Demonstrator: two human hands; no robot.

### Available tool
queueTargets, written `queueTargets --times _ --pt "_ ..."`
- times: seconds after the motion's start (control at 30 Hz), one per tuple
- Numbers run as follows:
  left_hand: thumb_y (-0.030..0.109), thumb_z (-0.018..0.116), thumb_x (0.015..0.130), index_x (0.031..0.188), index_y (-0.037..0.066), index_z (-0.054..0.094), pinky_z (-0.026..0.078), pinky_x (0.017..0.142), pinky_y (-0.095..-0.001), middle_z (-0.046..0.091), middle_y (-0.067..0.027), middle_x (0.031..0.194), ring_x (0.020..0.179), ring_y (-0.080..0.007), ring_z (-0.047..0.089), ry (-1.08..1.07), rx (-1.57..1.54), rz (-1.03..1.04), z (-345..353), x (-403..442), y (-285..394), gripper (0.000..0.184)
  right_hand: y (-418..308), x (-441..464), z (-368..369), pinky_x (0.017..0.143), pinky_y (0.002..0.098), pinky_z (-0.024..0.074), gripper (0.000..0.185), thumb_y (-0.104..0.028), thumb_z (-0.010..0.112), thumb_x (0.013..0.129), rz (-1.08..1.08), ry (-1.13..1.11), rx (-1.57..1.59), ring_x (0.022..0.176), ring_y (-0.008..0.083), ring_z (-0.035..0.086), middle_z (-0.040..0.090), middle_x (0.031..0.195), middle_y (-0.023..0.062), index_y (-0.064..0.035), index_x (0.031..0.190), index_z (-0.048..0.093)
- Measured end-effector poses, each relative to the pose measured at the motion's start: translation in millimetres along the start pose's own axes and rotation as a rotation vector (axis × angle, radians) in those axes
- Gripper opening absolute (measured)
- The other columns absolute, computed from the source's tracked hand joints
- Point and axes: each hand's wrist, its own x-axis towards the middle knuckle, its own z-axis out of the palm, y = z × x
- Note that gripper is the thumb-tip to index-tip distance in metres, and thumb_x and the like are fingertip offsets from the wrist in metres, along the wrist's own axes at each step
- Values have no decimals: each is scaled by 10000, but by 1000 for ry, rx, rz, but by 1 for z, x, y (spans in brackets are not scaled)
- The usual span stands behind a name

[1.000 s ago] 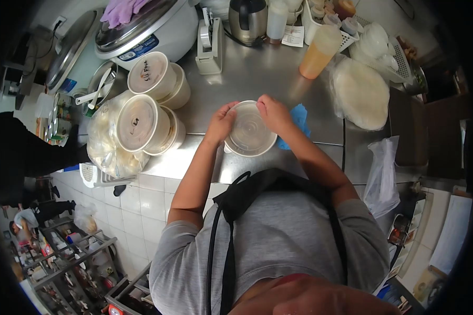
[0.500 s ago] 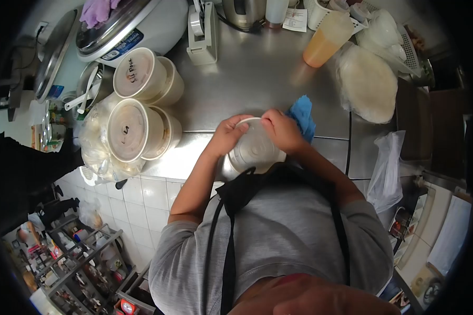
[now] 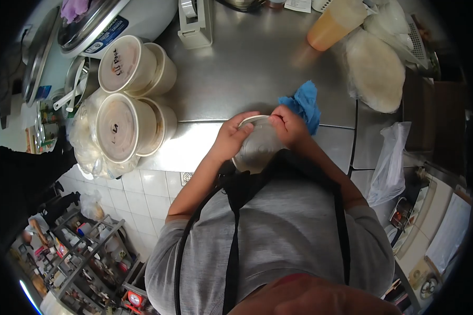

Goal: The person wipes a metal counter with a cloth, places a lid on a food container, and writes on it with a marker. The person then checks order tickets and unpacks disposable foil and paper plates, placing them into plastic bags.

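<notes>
left grip [image 3: 233, 137] and right grip [image 3: 290, 128] pinch a round tub [image 3: 257, 146] at the bench's [image 3: 236, 73] near edge; lidded tubs [image 3: 118, 128] stand near the left edge; a bottle [image 3: 335, 25] holds orange liquid [image 3: 323, 38].

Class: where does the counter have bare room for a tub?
The counter is barest between the stacked tubs and the orange bottle; a smaller patch lies between those tubs and the left hand. It is crowded at left, where tubs neighbour a plastic bag, and where that hand and the right hand hold a container.
</notes>
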Motion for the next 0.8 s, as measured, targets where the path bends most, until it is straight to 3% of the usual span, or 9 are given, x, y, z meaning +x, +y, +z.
queueTargets --times 0.07,0.17,0.27,0.8 --pt "101 458 833 1064 6 499 398 789 -239 561 -63 961 884 -118 506 109 -122 74 7 -9 -10 253 0 3 -1 568 312 415 123 -155 514 783 15 5 16 610 254 535 534 667 128 -33 786 500" --pt "90 444 835 1077 -12 478 391 808 -242 548 -70 988 904 -122 500 146 -191 98 6 -13 -15 265 -1 1 -1 577 253 400 75 -97 491 803 -11 -9 -14 610 132 490 511 665 81 -23 806 486" --pt "90 448 834 1065 -14 483 393 803 -240 552 -67 973 895 -118 502 118 -172 37 3 -14 -13 256 0 -1 -1 568 303 415 110 -134 518 780 -93 43 -1 604 236 528 535 686 129 -26 786 504" --pt "118 471 833 1022 -17 515 407 768 -234 570 -59 916 845 -111 513 68 -89 -12 -1 -19 -19 236 10 -8 0 564 274 412 80 -98 540 765 -105 27 111 609 177 521 539 679 97 -27 779 508"
